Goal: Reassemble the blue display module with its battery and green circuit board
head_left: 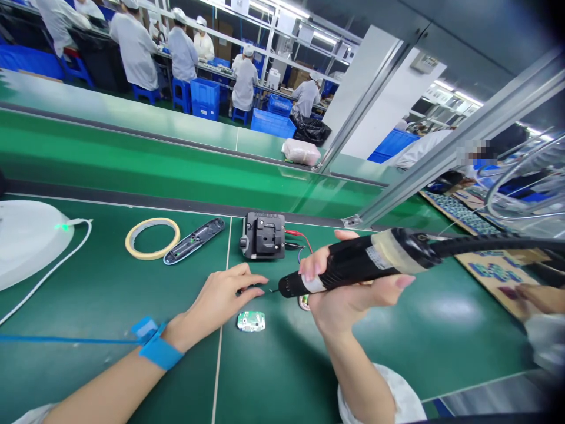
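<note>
Right hand (342, 300) grips electric screwdriver (366, 262), bit pointing left, slightly down.

Factory assembly room, seen from a workstation. A green conveyor belt (132, 153) crosses the mid-ground, with aluminium frame posts (362, 112) rising at right. Beyond it, workers in white smocks and caps (135, 50) sit on blue stools (143, 93) along a far counter (229, 69), near stacked blue plastic crates (205, 99) and a black plastic bag (311, 129). A white pillar (388, 100) stands at right; fluorescent tube lights (324, 38) run overhead.
</note>
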`<state>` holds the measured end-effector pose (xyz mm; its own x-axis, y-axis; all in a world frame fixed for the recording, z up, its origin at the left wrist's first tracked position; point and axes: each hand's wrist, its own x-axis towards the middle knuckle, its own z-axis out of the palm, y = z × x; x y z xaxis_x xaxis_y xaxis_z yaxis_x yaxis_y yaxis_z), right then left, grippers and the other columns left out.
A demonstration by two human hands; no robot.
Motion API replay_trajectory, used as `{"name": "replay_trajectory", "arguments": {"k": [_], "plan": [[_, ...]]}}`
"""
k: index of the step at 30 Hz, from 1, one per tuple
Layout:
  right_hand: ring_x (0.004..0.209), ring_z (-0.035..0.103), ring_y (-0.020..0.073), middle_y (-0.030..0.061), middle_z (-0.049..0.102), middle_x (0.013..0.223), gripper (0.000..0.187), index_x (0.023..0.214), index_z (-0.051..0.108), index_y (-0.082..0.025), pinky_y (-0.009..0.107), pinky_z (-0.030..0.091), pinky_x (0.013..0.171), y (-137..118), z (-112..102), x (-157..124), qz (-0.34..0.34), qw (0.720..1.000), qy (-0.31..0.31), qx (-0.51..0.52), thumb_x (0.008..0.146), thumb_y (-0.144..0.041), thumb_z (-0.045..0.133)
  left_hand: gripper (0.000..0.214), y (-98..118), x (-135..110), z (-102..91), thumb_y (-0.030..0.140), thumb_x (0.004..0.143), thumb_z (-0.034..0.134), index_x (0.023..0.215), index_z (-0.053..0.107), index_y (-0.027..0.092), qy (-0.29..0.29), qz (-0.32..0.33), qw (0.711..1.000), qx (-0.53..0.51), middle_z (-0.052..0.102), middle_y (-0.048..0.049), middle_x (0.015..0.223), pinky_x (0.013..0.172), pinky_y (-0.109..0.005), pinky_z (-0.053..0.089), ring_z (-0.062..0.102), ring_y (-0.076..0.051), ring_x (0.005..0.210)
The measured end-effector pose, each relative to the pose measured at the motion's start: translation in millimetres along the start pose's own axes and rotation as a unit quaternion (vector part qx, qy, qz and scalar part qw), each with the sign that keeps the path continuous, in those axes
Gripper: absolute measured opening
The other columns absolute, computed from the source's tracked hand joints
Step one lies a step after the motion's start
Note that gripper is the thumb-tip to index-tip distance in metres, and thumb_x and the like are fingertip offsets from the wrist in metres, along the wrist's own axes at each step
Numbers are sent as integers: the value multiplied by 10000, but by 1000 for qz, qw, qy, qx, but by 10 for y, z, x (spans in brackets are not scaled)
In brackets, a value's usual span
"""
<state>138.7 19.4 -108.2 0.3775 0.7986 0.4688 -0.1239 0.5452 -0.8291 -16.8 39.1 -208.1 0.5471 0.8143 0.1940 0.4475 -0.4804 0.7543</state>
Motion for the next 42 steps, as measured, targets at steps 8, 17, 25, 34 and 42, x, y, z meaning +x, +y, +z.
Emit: {"name": "replay_trajectory", "arguments": {"k": [8, 17, 25, 34, 42], "plan": [[328, 406, 136, -57, 492, 478, 636, 978, 604, -249, 270, 401, 378, -175, -38, -28, -14, 999, -15, 32, 747, -823, 461, 260, -3, -32, 53, 379, 895, 601, 1138, 667, 315, 28, 52, 998, 32, 592, 43, 850, 607, -222, 357, 556, -91, 665], [337, 417, 141, -50, 505, 490, 585, 978, 643, -255, 283, 410, 369, -251, -10, -61, -22, 999, -25, 43, 750, -777, 511, 161, 6, -38, 79, 323, 900, 601, 970, 745, 306, 38, 68, 997, -9, 554, 44, 751, 574, -217, 345, 542, -77, 628], [346, 421, 138, -63, 499, 490, 557, 987, 640, -281, 282, 416, 378, -270, -37, -50, -17, 997, -53, 44, 735, -771, 556, 107, 17, -15, 77, 329, 825, 700, 910, 763, 310, 21, 5, 996, -92, 562, 46, 742, 594, -214, 371, 556, -87, 655], [352, 410, 139, -62, 489, 479, 533, 958, 642, -295, 281, 411, 394, -315, -23, -48, 1, 998, -54, 41, 749, -774, 536, 63, 38, -18, 68, 319, 810, 717, 836, 760, 281, 29, 8, 997, -76, 586, 50, 739, 581, -216, 370, 548, -82, 633], [345, 421, 155, -57, 496, 476, 566, 954, 639, -311, 310, 419, 400, -326, 0, -83, 21, 999, -36, 28, 733, -816, 510, 96, 102, -26, 52, 341, 808, 717, 781, 729, 250, 60, 56, 996, 20, 590, 43, 737, 565, -226, 331, 536, -87, 612]]}}
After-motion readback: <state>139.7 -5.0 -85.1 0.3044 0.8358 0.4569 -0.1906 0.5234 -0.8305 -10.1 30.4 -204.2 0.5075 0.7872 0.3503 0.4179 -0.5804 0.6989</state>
